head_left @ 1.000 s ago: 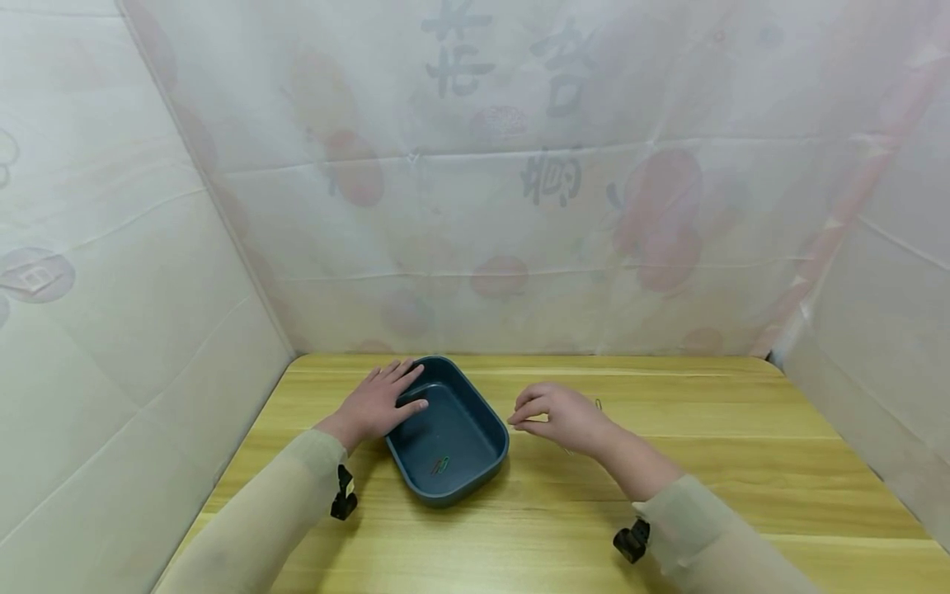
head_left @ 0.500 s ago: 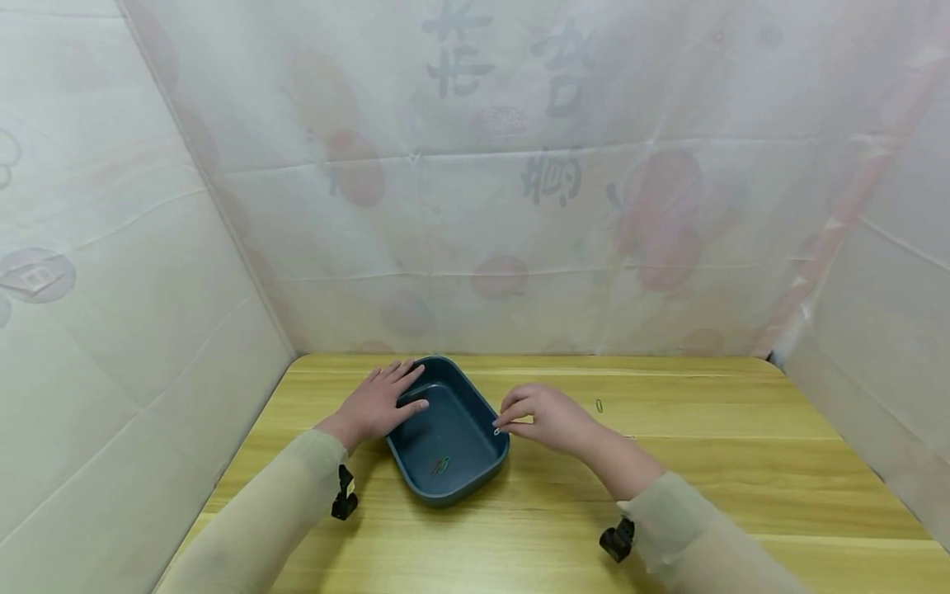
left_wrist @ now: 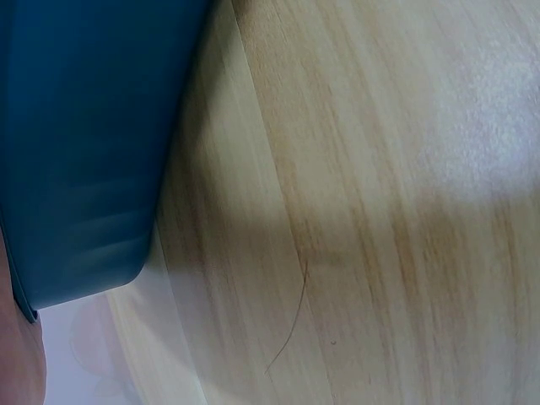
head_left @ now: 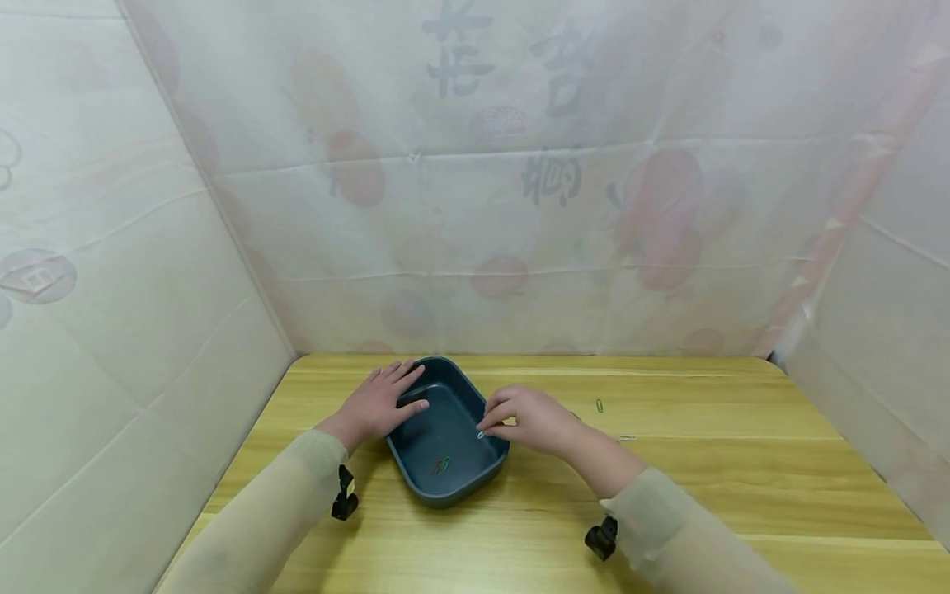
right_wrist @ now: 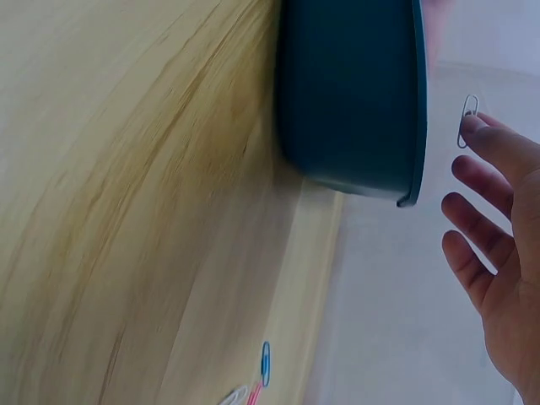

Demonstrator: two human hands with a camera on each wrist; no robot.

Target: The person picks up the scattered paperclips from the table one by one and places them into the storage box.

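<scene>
So we've got a dark blue tray (head_left: 475, 470) sitting on the wooden bench (head_left: 705, 487), toward the left side and a bit near the far edge. Our left hand (head_left: 374, 406) lies flat on the tray's far left rim, fingers straight and a little spread, thumb reaching over the inside of the tray. Our right hand (head_left: 529, 419) is at the tray's right rim with a white paper clip (head_left: 481, 434) pinched between thumb and fingertip, the clip poking out over the inside of the tray just past the rim. From the right wrist we see the same clip (right_wrist: 467, 120) at the tip of the forefinger, the other fingers (right_wrist: 474, 272) loosely apart below it, and the tray wall (right_wrist: 350, 93) right next to them. On the tray floor there's a small bunch of clips (head_left: 439, 466), red and green as far as we can tell. More clips lie on the bench to the right of our hand: a green one (head_left: 599, 405) farther back and a pale one (head_left: 627, 438) nearer. The right wrist view also catches a blue clip (right_wrist: 266, 364) and a pink one (right_wrist: 254, 391) on the wood.
</scene>
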